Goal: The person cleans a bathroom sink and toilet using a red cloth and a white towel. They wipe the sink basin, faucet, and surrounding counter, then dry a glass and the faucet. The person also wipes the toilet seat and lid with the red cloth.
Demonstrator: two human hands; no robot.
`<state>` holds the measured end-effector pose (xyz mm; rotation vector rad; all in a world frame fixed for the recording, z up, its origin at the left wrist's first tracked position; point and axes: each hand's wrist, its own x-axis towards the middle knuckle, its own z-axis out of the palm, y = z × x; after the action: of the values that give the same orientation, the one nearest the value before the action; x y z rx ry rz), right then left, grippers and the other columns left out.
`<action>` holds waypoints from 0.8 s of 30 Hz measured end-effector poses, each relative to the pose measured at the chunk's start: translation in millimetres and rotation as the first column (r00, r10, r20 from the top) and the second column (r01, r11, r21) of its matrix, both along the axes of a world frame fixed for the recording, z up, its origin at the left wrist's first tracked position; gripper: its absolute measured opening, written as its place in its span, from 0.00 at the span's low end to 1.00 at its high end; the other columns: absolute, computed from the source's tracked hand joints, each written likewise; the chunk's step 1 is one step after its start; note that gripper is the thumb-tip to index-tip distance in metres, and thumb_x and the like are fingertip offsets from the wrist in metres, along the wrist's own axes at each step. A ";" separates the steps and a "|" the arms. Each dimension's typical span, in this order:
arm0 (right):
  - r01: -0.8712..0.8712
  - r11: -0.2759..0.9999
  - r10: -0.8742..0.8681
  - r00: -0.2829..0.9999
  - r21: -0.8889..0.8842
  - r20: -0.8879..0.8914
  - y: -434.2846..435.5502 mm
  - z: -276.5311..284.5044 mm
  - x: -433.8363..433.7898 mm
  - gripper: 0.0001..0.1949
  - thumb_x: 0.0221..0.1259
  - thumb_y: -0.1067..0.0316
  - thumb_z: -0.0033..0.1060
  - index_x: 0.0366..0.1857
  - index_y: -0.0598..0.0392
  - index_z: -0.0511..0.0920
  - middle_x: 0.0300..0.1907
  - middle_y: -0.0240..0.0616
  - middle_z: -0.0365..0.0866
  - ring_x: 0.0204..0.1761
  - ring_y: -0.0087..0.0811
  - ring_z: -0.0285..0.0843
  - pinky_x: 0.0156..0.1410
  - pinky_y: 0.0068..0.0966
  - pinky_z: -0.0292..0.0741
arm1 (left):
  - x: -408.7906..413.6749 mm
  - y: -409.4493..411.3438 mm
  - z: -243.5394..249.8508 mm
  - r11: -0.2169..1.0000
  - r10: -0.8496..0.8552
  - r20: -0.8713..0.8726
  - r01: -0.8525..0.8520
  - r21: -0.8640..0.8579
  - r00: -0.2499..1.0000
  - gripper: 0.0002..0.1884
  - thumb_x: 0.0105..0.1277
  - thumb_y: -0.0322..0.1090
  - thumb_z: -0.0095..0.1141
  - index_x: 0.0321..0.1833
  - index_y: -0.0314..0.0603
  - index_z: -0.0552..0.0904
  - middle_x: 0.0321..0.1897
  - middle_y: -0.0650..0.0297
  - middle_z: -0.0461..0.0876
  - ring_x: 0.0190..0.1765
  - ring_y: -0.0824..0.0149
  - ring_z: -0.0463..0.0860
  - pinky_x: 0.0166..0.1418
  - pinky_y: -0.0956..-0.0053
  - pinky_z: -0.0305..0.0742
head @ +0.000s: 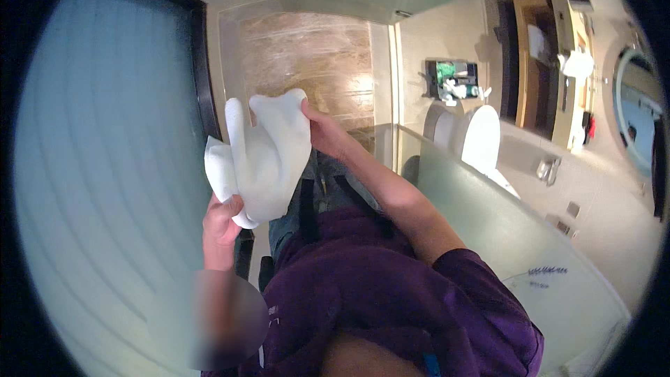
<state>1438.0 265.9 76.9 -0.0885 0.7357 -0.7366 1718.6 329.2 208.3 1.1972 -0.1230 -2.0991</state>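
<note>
A white cloth point(272, 162), probably a towel, hangs bunched and folded between my two hands in front of my body. My left hand point(222, 221) grips its lower left end, with the thumb on top of the fabric. At the upper right edge of the cloth, my right hand point(325, 133) pinches it between thumb and fingers. A loose fold sticks up on the left side, close to the dark window frame point(204, 73). The fabric hides some of my fingers. Beneath it lies a brown marble-look floor point(309, 52).
A bluish ribbed pane or blind point(110, 157) fills the left. Frosted glass panels point(471, 204) stand to my right and ahead. Beyond them are a toilet with a raised lid point(481, 136), a dark caddy of cleaning things point(453, 81), wooden shelving point(534, 73) and a round mirror point(636, 110).
</note>
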 end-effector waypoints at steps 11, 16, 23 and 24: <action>0.424 0.901 -0.413 0.781 -0.088 -0.468 132.7 -13.0 -135.5 0.18 0.73 0.62 0.67 0.58 0.63 0.82 0.51 0.41 0.89 0.50 0.30 0.88 0.55 0.30 0.83 | -57.0 -62.2 -9.3 0.972 -0.067 0.497 0.169 -0.162 0.865 0.24 0.78 0.41 0.61 0.67 0.27 0.77 0.60 0.52 0.84 0.60 0.61 0.85 0.67 0.63 0.79; 0.526 0.848 -0.511 0.845 0.071 -0.159 162.6 58.2 -171.8 0.25 0.74 0.60 0.66 0.67 0.63 0.74 0.59 0.46 0.85 0.59 0.35 0.85 0.64 0.34 0.82 | -65.5 -72.8 0.9 0.879 -0.028 0.724 0.362 -0.311 0.689 0.26 0.79 0.44 0.58 0.69 0.28 0.76 0.58 0.52 0.85 0.56 0.57 0.86 0.68 0.59 0.78; 0.632 0.751 -0.599 0.528 -0.193 -0.603 133.9 -18.8 -193.0 0.16 0.77 0.58 0.62 0.56 0.61 0.81 0.45 0.40 0.89 0.46 0.33 0.86 0.53 0.34 0.81 | -65.3 -96.7 -16.0 0.887 0.128 0.505 0.129 -0.443 0.853 0.24 0.77 0.43 0.63 0.63 0.28 0.79 0.55 0.55 0.86 0.58 0.59 0.84 0.66 0.62 0.78; 0.611 0.768 -0.567 0.508 -0.194 -0.648 123.8 -11.2 -197.7 0.19 0.78 0.56 0.60 0.57 0.63 0.81 0.46 0.42 0.88 0.47 0.34 0.86 0.54 0.35 0.81 | -67.2 -102.0 -10.6 0.880 0.100 0.557 0.188 -0.436 0.825 0.23 0.77 0.43 0.63 0.63 0.28 0.79 0.56 0.55 0.86 0.58 0.60 0.84 0.66 0.62 0.77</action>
<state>1240.3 389.7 65.7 -0.0454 1.5512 -1.3831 1651.5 227.2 197.7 1.4632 -0.9003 -1.5384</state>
